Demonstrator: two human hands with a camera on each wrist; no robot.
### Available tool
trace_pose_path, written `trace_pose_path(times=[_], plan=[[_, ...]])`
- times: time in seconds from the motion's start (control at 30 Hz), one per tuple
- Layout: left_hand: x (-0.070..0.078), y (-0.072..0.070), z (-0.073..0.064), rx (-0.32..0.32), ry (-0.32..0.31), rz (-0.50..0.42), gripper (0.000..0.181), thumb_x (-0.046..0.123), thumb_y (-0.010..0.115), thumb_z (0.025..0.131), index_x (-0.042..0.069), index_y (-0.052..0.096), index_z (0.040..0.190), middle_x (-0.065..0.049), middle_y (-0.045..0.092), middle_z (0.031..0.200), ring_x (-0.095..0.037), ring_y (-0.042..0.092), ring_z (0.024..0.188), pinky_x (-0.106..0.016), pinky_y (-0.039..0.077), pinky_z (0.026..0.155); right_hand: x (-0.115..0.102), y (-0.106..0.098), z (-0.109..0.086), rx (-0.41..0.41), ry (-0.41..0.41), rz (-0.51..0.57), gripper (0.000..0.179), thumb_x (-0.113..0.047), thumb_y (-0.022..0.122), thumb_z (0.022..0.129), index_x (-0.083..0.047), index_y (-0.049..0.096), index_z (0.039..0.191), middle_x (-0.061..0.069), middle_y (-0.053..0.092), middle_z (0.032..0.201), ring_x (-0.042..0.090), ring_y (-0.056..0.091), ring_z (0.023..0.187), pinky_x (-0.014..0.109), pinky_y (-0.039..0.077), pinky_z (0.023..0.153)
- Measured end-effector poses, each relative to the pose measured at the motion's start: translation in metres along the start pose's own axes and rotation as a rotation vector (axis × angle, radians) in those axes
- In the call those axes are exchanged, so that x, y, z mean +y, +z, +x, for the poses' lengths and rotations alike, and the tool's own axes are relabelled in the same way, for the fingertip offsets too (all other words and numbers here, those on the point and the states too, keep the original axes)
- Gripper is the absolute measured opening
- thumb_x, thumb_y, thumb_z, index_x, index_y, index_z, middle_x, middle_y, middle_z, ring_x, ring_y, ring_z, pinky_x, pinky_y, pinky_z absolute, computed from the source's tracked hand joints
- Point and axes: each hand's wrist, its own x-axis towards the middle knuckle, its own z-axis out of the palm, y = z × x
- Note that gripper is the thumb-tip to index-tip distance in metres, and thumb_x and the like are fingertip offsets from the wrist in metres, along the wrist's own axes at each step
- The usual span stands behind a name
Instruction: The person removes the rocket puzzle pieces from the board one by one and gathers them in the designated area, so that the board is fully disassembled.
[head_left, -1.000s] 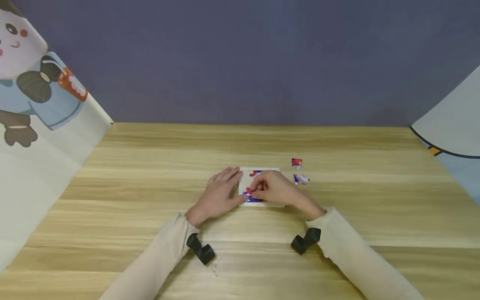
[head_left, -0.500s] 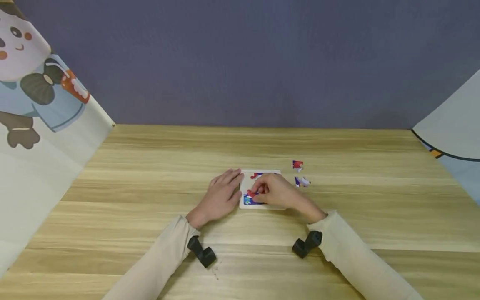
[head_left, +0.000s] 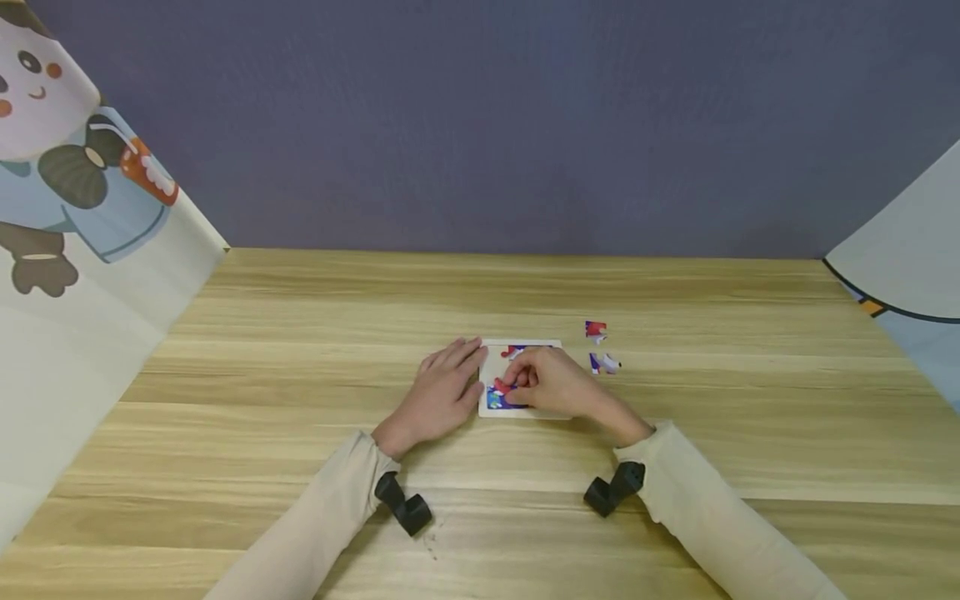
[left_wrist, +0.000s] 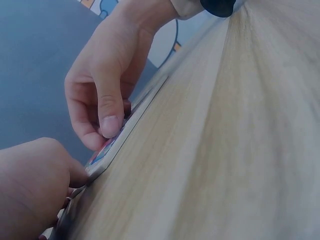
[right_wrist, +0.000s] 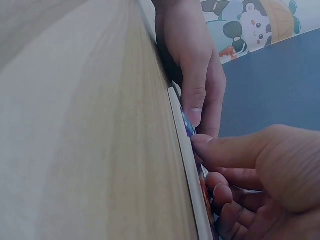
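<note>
A small jigsaw board with a white frame (head_left: pixel 564 342) lies on the table. Along its left edge rests my left hand (head_left: pixel 438 392), fingers extended and fingertips at the frame. My right hand (head_left: pixel 555 382) is over the board, with thumb and index finger pinching a red and blue puzzle piece (head_left: pixel 497 398) at the board's lower left corner. In the left wrist view the right thumb (left_wrist: pixel 110 112) points down at the board's surface. Puzzle pieces with red and purple print (head_left: pixel 517 351) show along the board's top; the right hand hides much of the middle and right.
Two loose puzzle pieces lie right of the board: a red one (head_left: pixel 596 331) farther back and a white and purple one (head_left: pixel 604 363) nearer. The wooden table (head_left: pixel 300 325) meets a dark blue wall (head_left: pixel 525 125) at the back. Black wrist cameras (head_left: pixel 405 504) sit by both cuffs.
My left thumb has drawn back from the piece at the lower left corner, so its blue-green part now shows. My right hand stays at that piece.
</note>
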Motion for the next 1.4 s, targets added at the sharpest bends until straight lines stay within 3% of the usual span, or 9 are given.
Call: trace_pose_path(times=[0.9,1.23,1.4], plan=[[-0.0021,0.0001,0.0005,-0.001,-0.001,0.016,0.052,0.024,0.047,0.097,0.003,0.04,0.144,-0.014,0.034,0.153,-0.034,0.026,0.143,-0.053,0.02,0.114,0.0025,-0.0053,-0.0002,-0.079,-0.057,0.051,0.014,0.0,0.07,0.077,-0.004,0.065,0.09,0.001,0.058,0.075,0.006,0.049,0.066,0.018,0.044,0.061],[-0.0019,0.0005,0.0009,0.014,0.01,0.014,0.052,0.024,0.048,0.096,0.002,0.041,0.143,-0.014,0.036,0.152,-0.035,0.027,0.142,-0.053,0.021,0.114,-0.0017,-0.0045,-0.0007,-0.032,-0.019,0.007,0.017,-0.004,0.078,0.074,-0.007,0.066,0.085,0.0,0.059,0.076,0.009,0.049,0.068,0.019,0.041,0.059],[-0.0017,0.0007,0.0008,0.01,0.007,0.014,0.052,0.023,0.048,0.096,0.002,0.041,0.143,-0.014,0.035,0.152,-0.035,0.027,0.142,-0.053,0.021,0.114,-0.0029,-0.0042,-0.0014,-0.012,-0.05,0.022,0.01,-0.006,0.074,0.079,-0.007,0.066,0.084,0.0,0.059,0.073,0.006,0.046,0.06,0.019,0.04,0.055]])
